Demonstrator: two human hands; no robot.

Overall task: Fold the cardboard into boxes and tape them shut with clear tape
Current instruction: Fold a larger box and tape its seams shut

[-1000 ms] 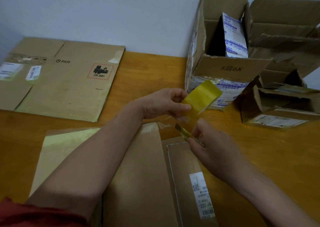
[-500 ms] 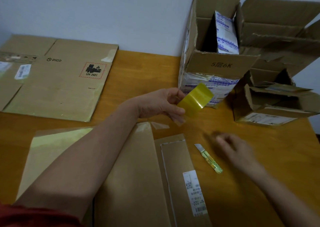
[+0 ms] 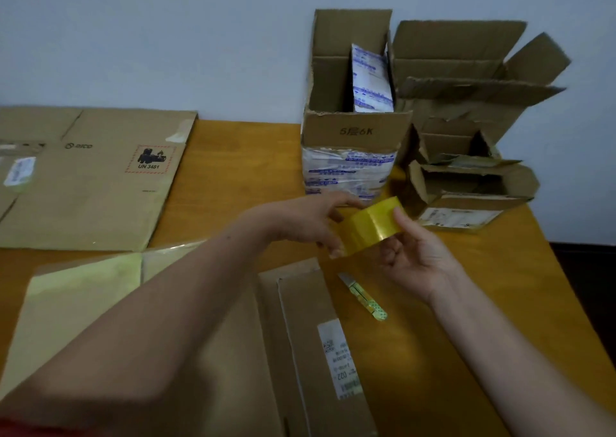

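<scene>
Head view: a roll of clear tape [image 3: 373, 228], yellowish in this light, is held above the wooden table [image 3: 240, 156] between both hands. The left hand [image 3: 310, 221] is closed around the roll's near-left side, fingertips curled under its lower edge; the right hand [image 3: 411, 253] is cupped against the opposite side, thumb laid over the top rim. This two-sided hold is judged to serve finding and lifting the tape's free end, though that end cannot be made out.

Just below the roll, a small utility knife [image 3: 363, 296] is left lying on the table, apparently kept within reach for cutting. Below and left of the roll, the flattened cardboard [image 3: 233, 353] being worked on is spread flat under the left forearm; a white shipping label [image 3: 338, 360] on its right panel shows "022", the rest being too small to read.

Well to the left of the roll, a second flat sheet [image 3: 90, 183] is printed "UN 3481" inside a red hatched border, with a faint logo resembling "pico". Directly behind the roll, an open box [image 3: 353, 136] is marked "5层6K", with blue-printed white packets inside it. Right of the roll, further open boxes [image 3: 466, 183] are stacked.
</scene>
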